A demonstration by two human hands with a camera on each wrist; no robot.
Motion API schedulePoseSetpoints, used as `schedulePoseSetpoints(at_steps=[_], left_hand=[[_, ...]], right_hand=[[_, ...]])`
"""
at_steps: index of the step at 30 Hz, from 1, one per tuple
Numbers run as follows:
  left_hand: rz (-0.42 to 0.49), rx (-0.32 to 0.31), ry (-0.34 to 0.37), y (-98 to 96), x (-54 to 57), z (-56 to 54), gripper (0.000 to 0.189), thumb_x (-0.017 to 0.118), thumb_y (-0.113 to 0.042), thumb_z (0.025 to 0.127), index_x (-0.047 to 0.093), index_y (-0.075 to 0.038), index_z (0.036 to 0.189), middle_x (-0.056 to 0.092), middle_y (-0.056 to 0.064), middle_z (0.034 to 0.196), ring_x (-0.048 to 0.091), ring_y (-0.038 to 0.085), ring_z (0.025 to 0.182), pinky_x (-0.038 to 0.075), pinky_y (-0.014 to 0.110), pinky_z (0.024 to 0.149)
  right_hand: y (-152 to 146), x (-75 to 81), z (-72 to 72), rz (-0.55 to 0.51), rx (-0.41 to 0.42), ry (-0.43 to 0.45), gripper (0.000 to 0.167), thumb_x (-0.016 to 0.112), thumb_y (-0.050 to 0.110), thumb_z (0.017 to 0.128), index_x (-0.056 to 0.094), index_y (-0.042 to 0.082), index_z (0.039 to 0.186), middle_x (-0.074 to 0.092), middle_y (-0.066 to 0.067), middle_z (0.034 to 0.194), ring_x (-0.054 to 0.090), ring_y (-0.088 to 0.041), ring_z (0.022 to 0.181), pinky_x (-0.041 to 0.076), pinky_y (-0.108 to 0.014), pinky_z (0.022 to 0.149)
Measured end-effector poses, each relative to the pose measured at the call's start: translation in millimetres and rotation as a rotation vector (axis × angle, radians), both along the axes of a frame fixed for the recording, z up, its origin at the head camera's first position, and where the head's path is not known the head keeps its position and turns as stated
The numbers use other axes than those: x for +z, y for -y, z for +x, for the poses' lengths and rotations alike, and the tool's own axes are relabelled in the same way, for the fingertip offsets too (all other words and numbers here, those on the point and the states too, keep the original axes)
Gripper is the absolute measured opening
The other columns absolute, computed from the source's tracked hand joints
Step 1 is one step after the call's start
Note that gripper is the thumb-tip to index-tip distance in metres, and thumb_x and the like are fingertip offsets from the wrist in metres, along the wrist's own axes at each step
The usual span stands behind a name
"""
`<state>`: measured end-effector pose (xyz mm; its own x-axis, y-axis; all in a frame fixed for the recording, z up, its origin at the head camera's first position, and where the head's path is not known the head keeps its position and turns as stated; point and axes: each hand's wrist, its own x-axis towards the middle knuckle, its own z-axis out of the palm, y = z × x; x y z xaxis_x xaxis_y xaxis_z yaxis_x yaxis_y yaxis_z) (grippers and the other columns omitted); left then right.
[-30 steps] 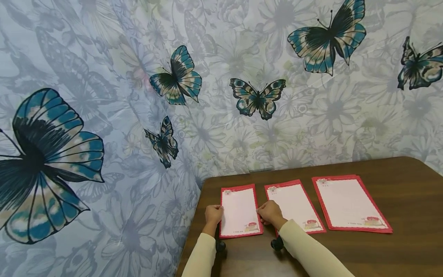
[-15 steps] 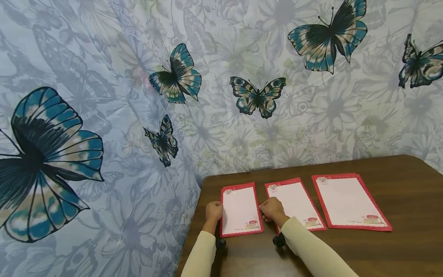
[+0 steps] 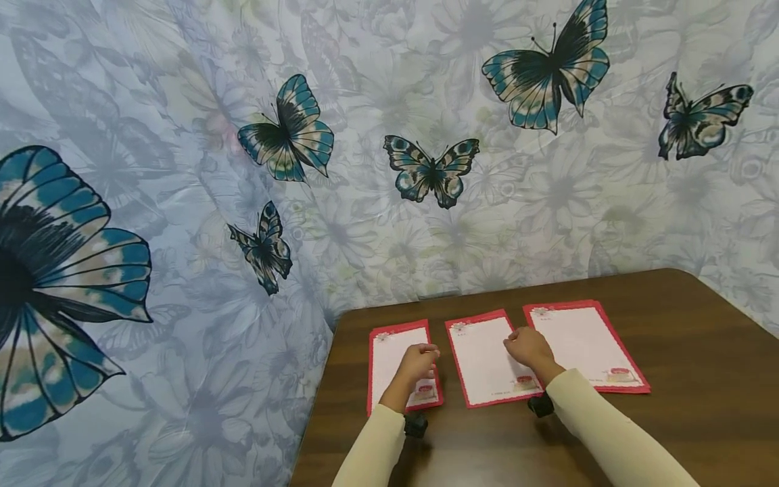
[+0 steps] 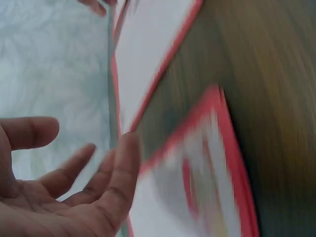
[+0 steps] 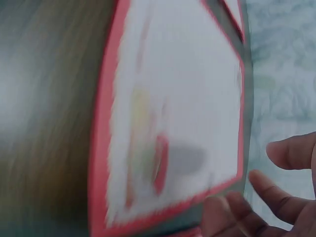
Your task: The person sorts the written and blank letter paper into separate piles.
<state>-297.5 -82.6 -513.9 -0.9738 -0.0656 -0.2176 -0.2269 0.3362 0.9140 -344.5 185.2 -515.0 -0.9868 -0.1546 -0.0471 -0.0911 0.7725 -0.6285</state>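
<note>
Three stacks of white paper with red borders lie side by side on the table. My left hand (image 3: 416, 365) hovers over the right part of the left paper stack (image 3: 387, 355), empty, its thumb and fingers spread apart in the left wrist view. Over the right edge of the middle paper stack (image 3: 481, 355) is my right hand (image 3: 531, 348). The right wrist view has its thumb and fingers (image 5: 291, 202) parted, with nothing between them. The right paper stack (image 3: 584, 338) lies just beyond that hand, partly covered by it.
The brown wooden table (image 3: 688, 352) has a rounded far right corner. Behind it hangs a pale floral wall covering (image 3: 365, 257) with blue butterflies. Small black devices, such as the right wrist camera (image 3: 540, 406), sit under both wrists.
Both hands have left the sides of the left stack and moved right: the left hand across that stack, the right hand to the middle stack's right edge. The head view has turned slightly right.
</note>
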Motion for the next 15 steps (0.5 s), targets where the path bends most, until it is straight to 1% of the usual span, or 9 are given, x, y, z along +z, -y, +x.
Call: schedulePoseSetpoints(at_steps=[2, 3, 5, 6, 7, 9, 12, 13, 15], left_hand=[[0.028, -0.054, 0.038, -13.3, -1.5, -1.2, 0.046, 0.058, -0.022, 0.098, 0.053, 0.006, 0.135, 0.063, 0.021, 0.126, 0.064, 0.039, 0.106, 0.061, 0.041, 0.076], [0.034, -0.070, 0.053, -18.9, -2.1, -1.2, 0.048, 0.058, -0.022, 0.098, 0.052, 0.006, 0.136, 0.061, 0.022, 0.128, 0.063, 0.040, 0.107, 0.061, 0.042, 0.077], [0.051, -0.070, 0.088, -28.4, -4.0, -1.9, 0.051, 0.058, -0.023, 0.098, 0.049, 0.007, 0.138, 0.059, 0.022, 0.131, 0.063, 0.039, 0.109, 0.061, 0.042, 0.078], [0.065, -0.063, 0.099, -32.4, -4.9, -2.3, 0.052, 0.058, -0.023, 0.098, 0.047, 0.008, 0.138, 0.057, 0.023, 0.132, 0.062, 0.038, 0.110, 0.061, 0.043, 0.079], [0.073, -0.058, 0.107, -35.7, -5.8, -2.4, 0.053, 0.058, -0.023, 0.098, 0.046, 0.008, 0.139, 0.057, 0.024, 0.133, 0.062, 0.038, 0.110, 0.060, 0.043, 0.080], [0.099, -0.045, 0.120, -41.5, -7.9, -2.9, 0.054, 0.058, -0.021, 0.098, 0.044, 0.010, 0.140, 0.055, 0.026, 0.134, 0.061, 0.040, 0.111, 0.060, 0.044, 0.081], [0.133, -0.041, 0.127, -48.7, -9.2, -3.3, 0.055, 0.056, -0.020, 0.098, 0.041, 0.010, 0.142, 0.054, 0.028, 0.136, 0.060, 0.043, 0.115, 0.059, 0.046, 0.085], [0.136, -0.045, 0.128, -50.9, -9.2, -3.2, 0.055, 0.056, -0.020, 0.098, 0.041, 0.010, 0.142, 0.053, 0.028, 0.137, 0.059, 0.044, 0.116, 0.059, 0.047, 0.085], [0.144, -0.050, 0.131, -55.3, -8.8, -3.1, 0.056, 0.056, -0.020, 0.099, 0.040, 0.009, 0.143, 0.052, 0.028, 0.139, 0.057, 0.044, 0.118, 0.058, 0.048, 0.087]], right_hand=[[-10, -1.1, -0.4, -0.016, -0.003, 0.035, 0.035, 0.054, 0.021, 0.092, 0.068, -0.010, 0.101, 0.070, -0.025, 0.098, 0.065, -0.032, 0.078, 0.054, -0.042, 0.066], [-14, -2.4, -0.5, -0.035, -0.003, 0.057, 0.035, 0.054, 0.021, 0.092, 0.067, -0.010, 0.101, 0.069, -0.022, 0.092, 0.062, -0.027, 0.072, 0.053, -0.039, 0.061], [-19, -4.1, 0.2, -0.075, 0.000, 0.095, 0.035, 0.054, 0.020, 0.093, 0.066, -0.011, 0.103, 0.067, -0.019, 0.087, 0.056, -0.019, 0.063, 0.050, -0.032, 0.054], [-21, -5.1, 0.3, -0.094, -0.001, 0.112, 0.035, 0.054, 0.020, 0.093, 0.066, -0.012, 0.104, 0.067, -0.020, 0.088, 0.056, -0.018, 0.063, 0.050, -0.030, 0.052], [-22, -6.0, 0.4, -0.097, -0.005, 0.119, 0.036, 0.054, 0.020, 0.093, 0.066, -0.012, 0.106, 0.068, -0.022, 0.091, 0.060, -0.020, 0.066, 0.053, -0.032, 0.054], [-23, -7.6, 0.8, -0.087, 0.000, 0.104, 0.039, 0.056, 0.020, 0.093, 0.065, -0.011, 0.115, 0.068, -0.025, 0.106, 0.066, -0.028, 0.082, 0.058, -0.038, 0.065], [-26, -9.2, 0.5, -0.060, -0.011, 0.081, 0.039, 0.057, 0.022, 0.093, 0.066, -0.010, 0.115, 0.065, -0.028, 0.119, 0.064, -0.038, 0.101, 0.057, -0.046, 0.079], [-27, -9.7, 0.5, -0.052, -0.022, 0.074, 0.039, 0.057, 0.022, 0.093, 0.066, -0.009, 0.114, 0.066, -0.027, 0.118, 0.064, -0.039, 0.102, 0.056, -0.047, 0.081], [-30, -10.0, 1.3, -0.066, -0.052, 0.079, 0.039, 0.056, 0.022, 0.092, 0.065, -0.009, 0.113, 0.066, -0.026, 0.115, 0.064, -0.037, 0.096, 0.056, -0.044, 0.076]])
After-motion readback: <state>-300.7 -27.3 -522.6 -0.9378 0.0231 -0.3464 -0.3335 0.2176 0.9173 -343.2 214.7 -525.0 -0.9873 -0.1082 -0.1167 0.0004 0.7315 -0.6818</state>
